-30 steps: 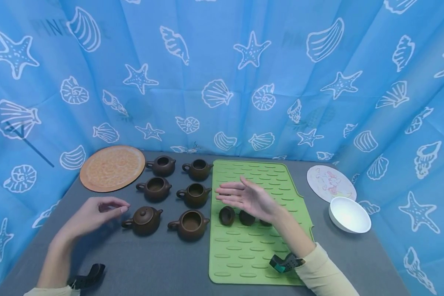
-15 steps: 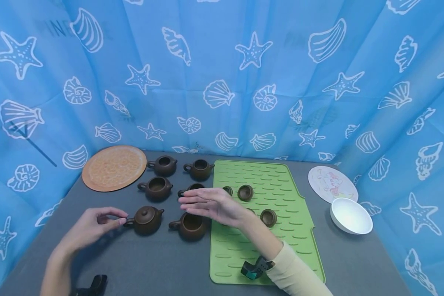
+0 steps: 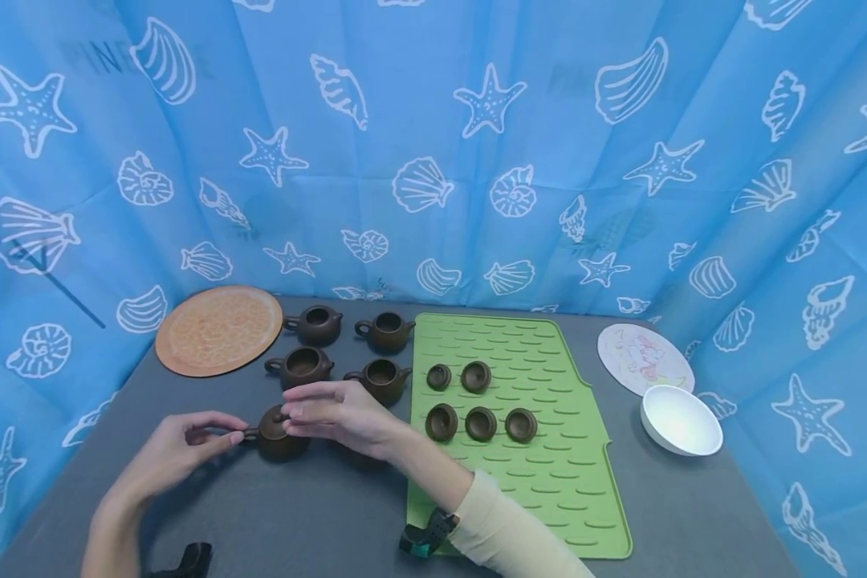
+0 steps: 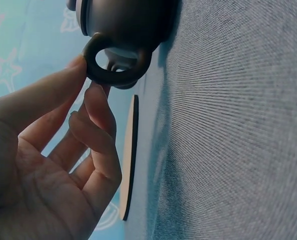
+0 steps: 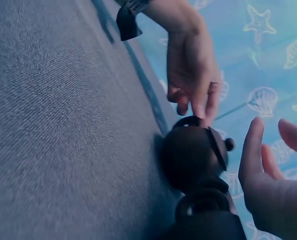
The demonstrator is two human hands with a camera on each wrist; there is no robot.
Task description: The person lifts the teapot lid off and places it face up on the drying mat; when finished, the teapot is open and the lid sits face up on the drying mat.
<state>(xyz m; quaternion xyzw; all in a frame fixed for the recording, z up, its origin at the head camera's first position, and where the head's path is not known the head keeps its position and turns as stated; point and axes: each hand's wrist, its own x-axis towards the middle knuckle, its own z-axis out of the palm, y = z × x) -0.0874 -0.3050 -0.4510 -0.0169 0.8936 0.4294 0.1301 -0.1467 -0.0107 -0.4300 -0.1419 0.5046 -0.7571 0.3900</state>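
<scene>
A brown lidded teapot [image 3: 270, 440] stands at the front left of the grey table [image 3: 296, 514]. My left hand [image 3: 224, 432] pinches its ring handle [image 4: 116, 75] between thumb and forefinger. My right hand [image 3: 311, 413] hovers just above the pot with straight fingers and holds nothing. In the right wrist view its fingertips [image 5: 253, 145] are close to the lid knob [image 5: 229, 144] but apart from it. A lidless teapot [image 5: 203, 220] to the right is mostly hidden under my right hand in the head view.
Several lidless brown teapots [image 3: 303, 365] stand behind the hands. Several loose lids [image 3: 480, 423] lie on a green ribbed mat [image 3: 549, 482]. An orange round plate [image 3: 219, 329] lies back left; a white bowl [image 3: 681, 419] and a picture disc [image 3: 645, 358] sit right. Blue curtain surrounds the table.
My right hand has swept left from above the green mat to above the lidded teapot, uncovering the lids. My left hand has closed in and taken the pot's handle.
</scene>
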